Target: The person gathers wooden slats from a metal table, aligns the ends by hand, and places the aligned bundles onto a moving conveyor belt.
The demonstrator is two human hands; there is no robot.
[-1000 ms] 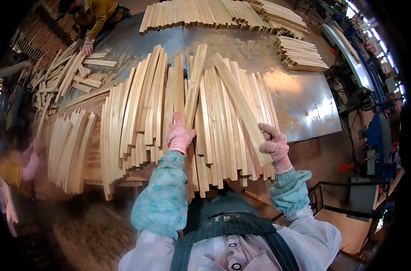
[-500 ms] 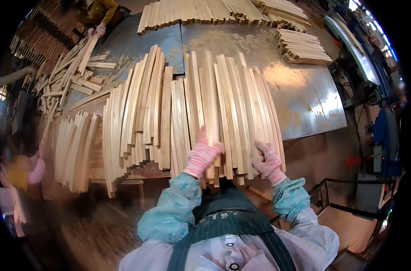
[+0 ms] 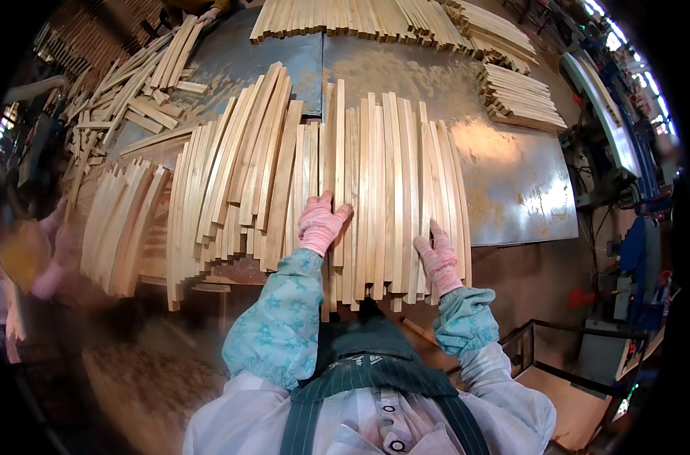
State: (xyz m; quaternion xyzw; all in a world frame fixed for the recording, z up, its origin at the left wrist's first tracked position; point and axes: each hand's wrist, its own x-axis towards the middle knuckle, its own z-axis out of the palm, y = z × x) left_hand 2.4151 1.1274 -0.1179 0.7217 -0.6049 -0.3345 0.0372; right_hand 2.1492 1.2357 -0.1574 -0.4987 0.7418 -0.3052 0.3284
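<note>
My left hand (image 3: 322, 225), in a pink-and-white knit glove, lies on a row of pale wooden strips (image 3: 368, 189). Its thumb and fingers are spread apart on top of the strips, and one strip runs up between them. Toward the right end of the same row is my right hand (image 3: 438, 262), gloved alike, its fingers stretched out along the strips. Neither hand grips anything that I can see. The strips lie side by side, pointing away from me, their near ends uneven. Left of my hands, more strips (image 3: 243, 159) overlap in a raised layer.
The metal table (image 3: 515, 182) carries sawdust. Stacked strips (image 3: 345, 19) lie along its far side, with a smaller stack (image 3: 523, 98) at far right. Loose offcuts (image 3: 152, 114) pile up at left. Another person's gloved hand (image 3: 210, 15) shows at top left. A black frame (image 3: 531, 345) stands lower right.
Both hands have moved slightly away from me along the strips. The blurred strip by my left hand now lies still in the row. The other person has moved toward the top edge.
</note>
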